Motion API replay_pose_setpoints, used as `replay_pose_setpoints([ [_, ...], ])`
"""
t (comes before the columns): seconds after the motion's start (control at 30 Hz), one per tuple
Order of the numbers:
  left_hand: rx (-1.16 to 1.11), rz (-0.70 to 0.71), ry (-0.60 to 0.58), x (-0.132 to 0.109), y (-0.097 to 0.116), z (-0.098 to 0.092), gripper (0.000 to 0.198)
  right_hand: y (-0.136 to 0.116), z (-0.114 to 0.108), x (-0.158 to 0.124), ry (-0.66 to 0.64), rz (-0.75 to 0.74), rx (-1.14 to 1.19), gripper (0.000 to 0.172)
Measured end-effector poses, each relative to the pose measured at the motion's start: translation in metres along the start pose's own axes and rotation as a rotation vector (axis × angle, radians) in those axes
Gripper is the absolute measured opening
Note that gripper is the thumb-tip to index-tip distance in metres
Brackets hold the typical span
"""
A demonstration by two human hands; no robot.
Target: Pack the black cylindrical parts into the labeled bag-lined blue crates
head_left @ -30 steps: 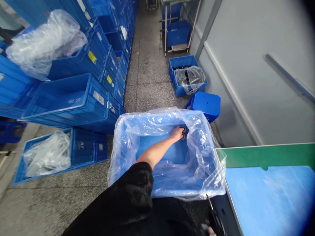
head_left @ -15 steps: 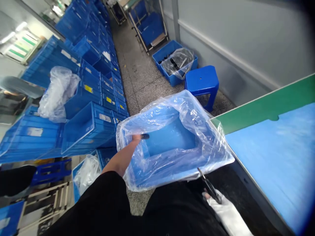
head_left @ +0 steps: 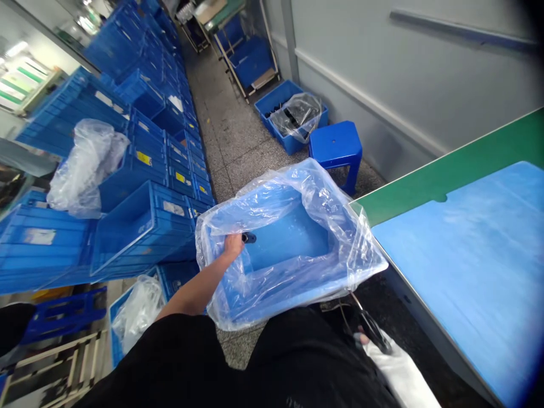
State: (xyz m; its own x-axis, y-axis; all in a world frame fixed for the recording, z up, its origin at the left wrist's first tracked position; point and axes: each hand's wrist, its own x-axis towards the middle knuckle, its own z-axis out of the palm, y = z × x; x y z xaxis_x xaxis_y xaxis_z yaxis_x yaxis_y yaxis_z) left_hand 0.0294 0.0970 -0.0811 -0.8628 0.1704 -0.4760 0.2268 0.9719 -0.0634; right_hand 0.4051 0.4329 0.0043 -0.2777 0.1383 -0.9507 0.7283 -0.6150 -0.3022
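Note:
My left hand (head_left: 233,246) reaches over the left rim of a blue plastic crate (head_left: 272,296) and is closed on a small dark object (head_left: 249,238) with a blue tip. A clear plastic bag (head_left: 321,195) lines the crate and folds over its rim. At the lower right, my right hand (head_left: 361,339) grips black-handled scissors (head_left: 370,330), their thin blade pointing up toward the crate's near corner. A white sleeve (head_left: 399,374) covers that forearm. Dark clothing hides the crate's near underside.
Rows of blue crates (head_left: 140,238), some holding clear bags, line the left of a speckled stone floor (head_left: 238,141). Ahead stand a blue stool (head_left: 335,147) and a crate of bagged black items (head_left: 293,119). A green-edged bench with a blue top (head_left: 459,243) is on the right.
The view has swung, and the crate appears turned with it. My left hand has moved from the crate's far inside wall to its left rim, carrying the dark object. Little differs in the last half second.

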Motion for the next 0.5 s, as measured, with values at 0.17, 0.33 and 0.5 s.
replay_pose_setpoints([
  [0.17,0.112,0.286,-0.079,-0.002,0.018,0.014,0.045,-0.003,-0.005,0.002,0.007,-0.013,0.001,0.048],
  [0.33,0.191,0.363,-0.179,0.032,0.031,0.032,0.047,0.007,-0.013,0.008,-0.026,0.013,-0.088,0.05],
  [0.5,0.215,0.347,-0.221,0.048,0.025,0.043,0.044,0.017,-0.013,0.002,0.093,0.003,-0.126,0.053],
])
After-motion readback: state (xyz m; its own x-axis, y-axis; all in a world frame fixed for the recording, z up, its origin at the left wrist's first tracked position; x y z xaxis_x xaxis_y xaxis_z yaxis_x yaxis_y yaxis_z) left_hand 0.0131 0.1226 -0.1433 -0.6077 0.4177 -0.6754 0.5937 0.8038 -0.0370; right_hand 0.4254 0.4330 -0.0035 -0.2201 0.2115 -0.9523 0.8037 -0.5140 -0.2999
